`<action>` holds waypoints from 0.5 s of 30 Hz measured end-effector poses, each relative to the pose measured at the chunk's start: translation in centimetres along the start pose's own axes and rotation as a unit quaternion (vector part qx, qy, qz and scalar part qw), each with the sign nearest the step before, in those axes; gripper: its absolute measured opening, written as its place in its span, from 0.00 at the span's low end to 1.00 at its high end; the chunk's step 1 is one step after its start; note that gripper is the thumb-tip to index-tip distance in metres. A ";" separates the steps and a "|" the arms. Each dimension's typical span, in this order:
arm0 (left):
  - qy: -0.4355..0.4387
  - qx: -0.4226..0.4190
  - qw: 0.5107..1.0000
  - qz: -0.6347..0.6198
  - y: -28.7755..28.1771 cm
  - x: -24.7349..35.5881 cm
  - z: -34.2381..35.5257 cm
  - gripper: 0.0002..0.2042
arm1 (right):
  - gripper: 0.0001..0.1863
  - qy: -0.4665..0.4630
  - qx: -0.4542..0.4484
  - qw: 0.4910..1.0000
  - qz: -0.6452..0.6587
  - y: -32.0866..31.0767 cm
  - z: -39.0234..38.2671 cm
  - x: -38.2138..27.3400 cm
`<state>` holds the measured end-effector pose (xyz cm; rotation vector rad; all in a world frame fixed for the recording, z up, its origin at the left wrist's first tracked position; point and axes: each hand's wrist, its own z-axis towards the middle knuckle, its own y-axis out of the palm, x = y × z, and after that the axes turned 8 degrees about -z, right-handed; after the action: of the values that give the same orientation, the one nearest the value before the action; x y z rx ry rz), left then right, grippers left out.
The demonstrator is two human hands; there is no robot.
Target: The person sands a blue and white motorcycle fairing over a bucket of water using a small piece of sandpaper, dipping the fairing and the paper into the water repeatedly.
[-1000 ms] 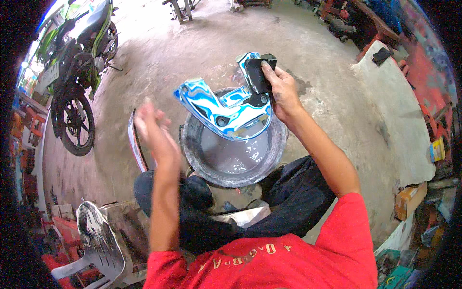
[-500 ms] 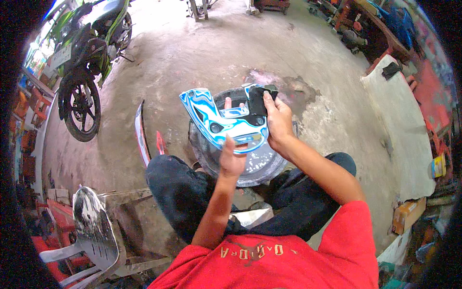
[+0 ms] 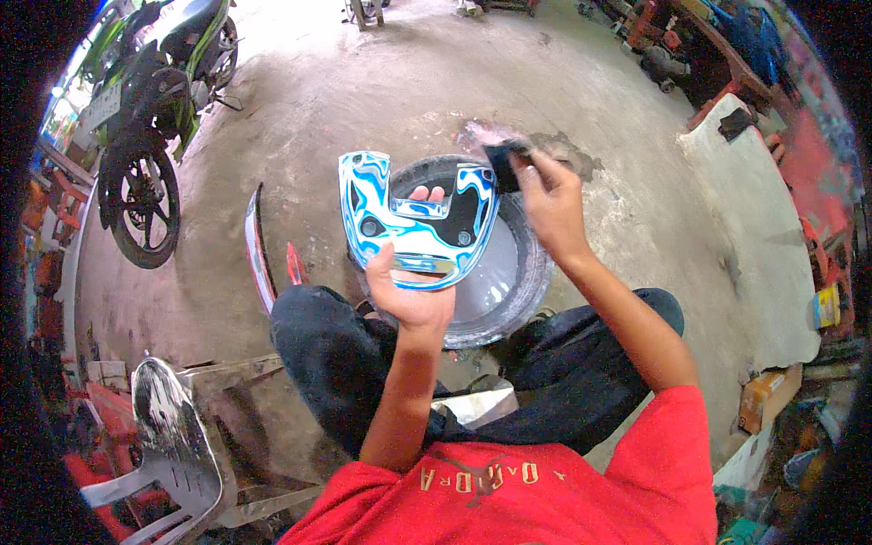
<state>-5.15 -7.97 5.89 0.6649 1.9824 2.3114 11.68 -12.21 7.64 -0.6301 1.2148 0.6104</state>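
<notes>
A glossy U-shaped panel (image 3: 418,222), swirled in blue, white and black, lies over my left hand (image 3: 411,292). That hand grips it by the lower edge, thumb on top, with fingertips showing through the gap in its middle. My right hand (image 3: 554,204) pinches a folded black sheet (image 3: 504,166), which could be sandpaper or cloth. The sheet is at the panel's upper right arm; whether they touch I cannot tell. Beneath the panel, between my knees, stands a round grey basin (image 3: 536,282) holding cloudy water, its left side partly hidden by the panel.
A motorcycle (image 3: 150,182) stands at the far left. Thin curved red-and-white trim (image 3: 259,250) and a red piece (image 3: 297,265) lie left of the basin. A worn plastic chair (image 3: 177,436) is near left; a cardboard box (image 3: 769,400) sits at right. Wet stains mark the floor beyond the basin.
My right hand has come off the panel's right side, drawing the black sheet outward. The panel has turned more level and shifted slightly left, and my left hand now cups its lower edge.
</notes>
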 end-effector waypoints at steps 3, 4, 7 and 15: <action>-0.023 -0.011 0.999 -0.041 -0.6 0.2 0.2 0.37 | 0.15 -0.330 -0.124 0.898 -0.262 0.6 -3.1 -1.0; -0.024 -0.008 0.999 -0.042 -0.9 0.1 0.3 0.37 | 0.18 -0.431 -0.169 0.832 -0.305 0.7 -3.6 -0.9; -0.029 0.015 0.999 -0.026 -1.2 0.3 0.2 0.35 | 0.19 -0.432 -0.186 0.830 -0.300 0.7 -3.6 0.5; -0.073 0.066 0.992 -0.077 -2.0 1.6 1.1 0.34 | 0.25 -0.407 -0.307 0.820 -0.261 2.3 -4.3 -0.9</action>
<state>-6.76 -6.12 4.54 0.6445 2.0540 1.9994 7.02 -13.84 7.24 -1.0484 -0.0116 0.6901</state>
